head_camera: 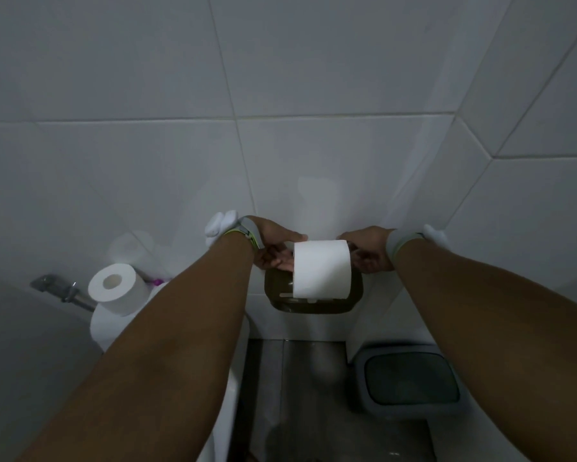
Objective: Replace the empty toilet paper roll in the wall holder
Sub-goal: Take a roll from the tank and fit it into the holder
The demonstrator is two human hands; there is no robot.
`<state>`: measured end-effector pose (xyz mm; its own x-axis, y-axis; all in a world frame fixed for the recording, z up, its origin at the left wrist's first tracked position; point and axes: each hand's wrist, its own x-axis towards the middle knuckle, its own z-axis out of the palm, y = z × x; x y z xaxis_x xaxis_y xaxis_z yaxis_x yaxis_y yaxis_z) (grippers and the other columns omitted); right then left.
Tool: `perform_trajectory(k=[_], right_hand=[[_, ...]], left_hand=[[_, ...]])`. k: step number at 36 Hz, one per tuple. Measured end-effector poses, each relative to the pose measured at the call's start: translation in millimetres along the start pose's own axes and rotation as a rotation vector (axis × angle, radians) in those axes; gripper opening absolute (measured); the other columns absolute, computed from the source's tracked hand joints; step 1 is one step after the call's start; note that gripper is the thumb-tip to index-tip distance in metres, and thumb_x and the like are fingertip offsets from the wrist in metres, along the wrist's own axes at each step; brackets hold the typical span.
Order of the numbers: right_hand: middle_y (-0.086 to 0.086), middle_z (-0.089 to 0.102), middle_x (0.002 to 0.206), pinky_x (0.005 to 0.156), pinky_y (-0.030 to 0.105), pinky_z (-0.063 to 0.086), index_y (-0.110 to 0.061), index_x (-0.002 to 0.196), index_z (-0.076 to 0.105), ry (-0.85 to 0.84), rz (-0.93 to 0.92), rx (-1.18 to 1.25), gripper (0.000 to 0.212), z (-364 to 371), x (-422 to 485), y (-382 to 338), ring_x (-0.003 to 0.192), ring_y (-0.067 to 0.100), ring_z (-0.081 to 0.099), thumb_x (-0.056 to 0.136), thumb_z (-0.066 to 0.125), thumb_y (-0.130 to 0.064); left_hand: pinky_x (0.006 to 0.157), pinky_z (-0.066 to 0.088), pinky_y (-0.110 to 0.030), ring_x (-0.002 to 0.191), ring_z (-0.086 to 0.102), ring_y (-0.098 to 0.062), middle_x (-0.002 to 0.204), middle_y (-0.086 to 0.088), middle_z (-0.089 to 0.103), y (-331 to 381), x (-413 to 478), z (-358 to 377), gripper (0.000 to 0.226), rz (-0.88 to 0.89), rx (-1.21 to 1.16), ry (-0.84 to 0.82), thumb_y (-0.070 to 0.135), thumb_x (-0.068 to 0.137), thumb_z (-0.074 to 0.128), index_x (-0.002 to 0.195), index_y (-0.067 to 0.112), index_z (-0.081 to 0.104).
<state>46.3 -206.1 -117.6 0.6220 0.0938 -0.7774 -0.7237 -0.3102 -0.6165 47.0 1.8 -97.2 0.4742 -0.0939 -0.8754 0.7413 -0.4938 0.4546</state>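
Observation:
A full white toilet paper roll sits across the dark translucent wall holder on the tiled wall. My left hand grips the roll's left end. At the right end, my right hand closes on the roll, and whether its fingers also touch the spindle is hidden. Both wrists wear grey bands. The roll covers the holder's upper part and the spindle. No empty cardboard roll is in view.
A spare white roll stands on the toilet tank at the left, beside a chrome sprayer fitting. A grey lidded bin sits on the floor at the lower right, below the holder.

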Motion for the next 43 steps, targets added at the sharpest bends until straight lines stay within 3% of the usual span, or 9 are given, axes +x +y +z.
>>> perform_trajectory(k=[4, 8, 12, 15, 21, 23, 26, 33, 43], right_hand=[[0.001, 0.041, 0.045, 0.042, 0.017, 0.036, -0.014, 0.062, 0.046, 0.018, -0.039, -0.006, 0.033, 5.7, -1.4, -5.4, 0.044, 0.012, 0.037, 0.091, 0.058, -0.025], [-0.001, 0.049, 0.036, 0.046, 0.017, 0.040, -0.014, 0.067, 0.050, 0.025, -0.047, -0.060, 0.031, 8.0, -7.0, -15.3, 0.050, 0.012, 0.043, 0.093, 0.056, -0.030], [0.003, 0.052, 0.060, 0.050, 0.017, 0.042, -0.013, 0.071, 0.051, 0.023, -0.048, -0.092, 0.030, 8.6, -9.7, -19.0, 0.053, 0.012, 0.046, 0.094, 0.054, -0.032], [0.004, 0.051, 0.066, 0.055, 0.018, 0.042, -0.012, 0.073, 0.051, 0.025, -0.049, -0.090, 0.030, 8.8, -10.9, -16.9, 0.056, 0.012, 0.048, 0.095, 0.053, -0.032], [0.003, 0.052, 0.065, 0.046, 0.017, 0.042, -0.013, 0.074, 0.051, 0.040, -0.058, -0.090, 0.027, 3.3, -11.2, -14.0, 0.053, 0.012, 0.049, 0.093, 0.055, -0.031], [0.003, 0.052, 0.065, 0.047, 0.018, 0.042, -0.013, 0.076, 0.052, 0.052, -0.076, -0.068, 0.026, 0.2, -12.5, -14.4, 0.050, 0.011, 0.051, 0.094, 0.055, -0.031], [0.004, 0.054, 0.071, 0.056, 0.022, 0.045, -0.015, 0.079, 0.052, 0.052, -0.082, -0.032, 0.024, -4.4, -14.7, -14.5, 0.058, 0.014, 0.052, 0.095, 0.055, -0.032], [0.006, 0.059, 0.078, 0.066, 0.029, 0.049, -0.017, 0.088, 0.054, 0.025, -0.035, -0.041, 0.016, -10.0, -20.2, -12.6, 0.064, 0.017, 0.056, 0.094, 0.054, -0.031], [0.002, 0.066, 0.092, 0.085, 0.034, 0.049, -0.014, 0.115, 0.056, -0.040, -0.016, -0.099, 0.027, -10.5, -24.9, -8.9, 0.084, 0.016, 0.063, 0.092, 0.053, -0.027]], left_hand=[[0.042, 0.037, -0.013, 0.049, 0.069, -0.011, 0.056, -0.002, 0.069, -0.6, -4.2, -7.1, 0.044, 0.015, -0.003, 0.024, 0.051, 0.087, 0.061, 0.083, 0.008, 0.058], [0.043, 0.038, -0.014, 0.059, 0.068, -0.011, 0.072, -0.004, 0.067, 2.6, -9.1, -13.0, 0.045, 0.030, -0.023, 0.046, 0.052, 0.086, 0.062, 0.087, 0.007, 0.058], [0.046, 0.036, -0.014, 0.052, 0.069, -0.011, 0.065, -0.003, 0.068, 2.5, -12.7, -14.0, 0.045, 0.038, -0.023, 0.058, 0.052, 0.086, 0.063, 0.087, 0.007, 0.059], [0.044, 0.038, -0.014, 0.053, 0.069, -0.011, 0.069, -0.004, 0.068, 0.8, -12.9, -12.9, 0.045, 0.042, -0.016, 0.059, 0.052, 0.086, 0.062, 0.088, 0.007, 0.059], [0.047, 0.038, -0.015, 0.051, 0.069, -0.011, 0.057, -0.002, 0.068, 1.5, -11.1, -7.7, 0.045, 0.066, -0.008, 0.058, 0.052, 0.086, 0.062, 0.089, 0.007, 0.059], [0.051, 0.038, -0.016, 0.056, 0.070, -0.012, 0.065, -0.003, 0.069, 3.7, -10.2, -7.8, 0.045, 0.087, -0.013, 0.053, 0.051, 0.086, 0.063, 0.091, 0.007, 0.060], [0.060, 0.040, -0.019, 0.072, 0.067, -0.014, 0.080, -0.005, 0.067, 6.0, -9.9, -7.8, 0.044, 0.114, -0.016, 0.042, 0.047, 0.084, 0.067, 0.097, 0.006, 0.061], [0.065, 0.044, -0.023, 0.085, 0.063, -0.015, 0.089, -0.004, 0.064, 5.9, -10.6, -3.2, 0.036, 0.129, 0.008, 0.025, 0.042, 0.083, 0.069, 0.095, 0.010, 0.061], [0.061, 0.043, -0.022, 0.074, 0.059, -0.014, 0.081, -0.003, 0.060, -2.3, -7.4, 2.3, 0.038, 0.119, -0.023, 0.074, 0.048, 0.084, 0.065, 0.092, 0.011, 0.059]])
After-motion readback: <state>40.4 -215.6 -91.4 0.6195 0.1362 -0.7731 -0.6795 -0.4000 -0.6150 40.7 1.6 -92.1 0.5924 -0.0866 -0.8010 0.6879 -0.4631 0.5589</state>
